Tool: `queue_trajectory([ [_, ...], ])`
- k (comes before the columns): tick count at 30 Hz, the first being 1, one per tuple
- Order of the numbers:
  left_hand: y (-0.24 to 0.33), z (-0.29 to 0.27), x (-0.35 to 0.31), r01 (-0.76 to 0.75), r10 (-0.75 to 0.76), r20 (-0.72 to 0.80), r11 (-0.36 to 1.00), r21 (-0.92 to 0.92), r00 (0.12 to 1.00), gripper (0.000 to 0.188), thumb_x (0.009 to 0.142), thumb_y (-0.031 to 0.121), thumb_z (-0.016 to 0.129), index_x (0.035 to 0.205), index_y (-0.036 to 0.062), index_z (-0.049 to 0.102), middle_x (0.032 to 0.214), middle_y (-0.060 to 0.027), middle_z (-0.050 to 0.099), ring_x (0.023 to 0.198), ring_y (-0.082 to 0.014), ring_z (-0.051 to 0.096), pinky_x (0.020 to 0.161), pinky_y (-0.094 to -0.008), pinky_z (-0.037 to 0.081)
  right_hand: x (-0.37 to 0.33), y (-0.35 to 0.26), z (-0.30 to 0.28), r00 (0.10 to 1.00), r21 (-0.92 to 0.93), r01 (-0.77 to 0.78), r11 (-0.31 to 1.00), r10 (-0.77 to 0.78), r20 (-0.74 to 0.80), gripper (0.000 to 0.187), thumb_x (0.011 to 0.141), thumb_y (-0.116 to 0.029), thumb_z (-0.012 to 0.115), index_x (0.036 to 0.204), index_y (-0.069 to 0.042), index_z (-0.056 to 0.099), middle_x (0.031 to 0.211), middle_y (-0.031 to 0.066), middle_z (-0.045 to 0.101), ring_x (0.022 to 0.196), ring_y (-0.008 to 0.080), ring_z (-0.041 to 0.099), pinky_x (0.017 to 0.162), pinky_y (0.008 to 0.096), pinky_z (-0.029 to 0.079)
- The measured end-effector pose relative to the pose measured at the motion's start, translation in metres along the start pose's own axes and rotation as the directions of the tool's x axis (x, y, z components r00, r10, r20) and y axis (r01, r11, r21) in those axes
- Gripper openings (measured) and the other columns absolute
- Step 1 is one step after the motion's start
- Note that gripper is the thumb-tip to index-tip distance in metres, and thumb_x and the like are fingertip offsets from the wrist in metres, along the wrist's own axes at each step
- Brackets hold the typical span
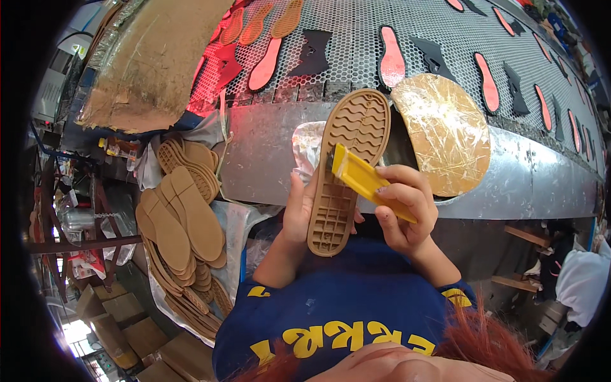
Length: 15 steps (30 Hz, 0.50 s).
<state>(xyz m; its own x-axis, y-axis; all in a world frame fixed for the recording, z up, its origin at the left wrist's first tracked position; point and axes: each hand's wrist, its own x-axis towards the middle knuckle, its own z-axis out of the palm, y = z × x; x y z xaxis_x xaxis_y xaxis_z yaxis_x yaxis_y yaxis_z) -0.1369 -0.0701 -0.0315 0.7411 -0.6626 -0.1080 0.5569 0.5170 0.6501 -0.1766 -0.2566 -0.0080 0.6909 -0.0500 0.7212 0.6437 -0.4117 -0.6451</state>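
My left hand (298,213) is closed around the edge of a tan rubber shoe sole (338,200), held up over the metal ledge. Its patterned underside shows, with wavy grooves on the upper part and a square grid at the lower end. Between the fingers and thumb of my right hand (410,213) is a flat yellow plastic-handled tool (369,181). The tool's tip overlaps the middle of the sole near its left edge; whether it touches cannot be made out. What kind of tip it has is unclear.
A mesh conveyor (356,51) carries pink insoles (391,57) and black cut pieces (315,54). A tape-covered round board (449,137) lies on the metal ledge (254,153). Left, tan soles (191,210) are piled on plastic; cardboard boxes (143,334) stand beyond.
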Motion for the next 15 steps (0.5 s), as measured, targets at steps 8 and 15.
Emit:
queue_trajectory([
  [8,-0.005,0.013,0.003,0.007,-0.010,0.061,0.999,0.042,0.998,0.087,0.088,0.074,0.010,0.147,0.0099,0.020,0.126,-0.0259,0.050,0.083,-0.0262,0.066,0.063,-0.0341,0.059,0.008,0.012,-0.002,0.989,-0.058,0.034,0.998,-0.042,-0.143,0.026,0.081,-0.006,0.071,0.103,0.002,0.059,0.115,0.0214,0.054,0.095,0.0282,0.062,0.080,0.0330,0.053],
  [15,-0.010,0.022,0.001,0.004,-0.004,-0.050,1.000,0.008,0.999,0.086,0.090,0.072,0.013,0.140,0.0038,0.030,0.107,-0.0225,0.058,0.076,-0.0313,0.066,0.056,-0.0383,0.059,0.004,0.013,-0.005,0.988,-0.067,-0.022,0.997,0.012,-0.152,0.025,0.081,-0.006,0.071,0.101,0.002,0.059,0.114,0.0214,0.056,0.096,0.0286,0.061,0.081,0.0333,0.051],
])
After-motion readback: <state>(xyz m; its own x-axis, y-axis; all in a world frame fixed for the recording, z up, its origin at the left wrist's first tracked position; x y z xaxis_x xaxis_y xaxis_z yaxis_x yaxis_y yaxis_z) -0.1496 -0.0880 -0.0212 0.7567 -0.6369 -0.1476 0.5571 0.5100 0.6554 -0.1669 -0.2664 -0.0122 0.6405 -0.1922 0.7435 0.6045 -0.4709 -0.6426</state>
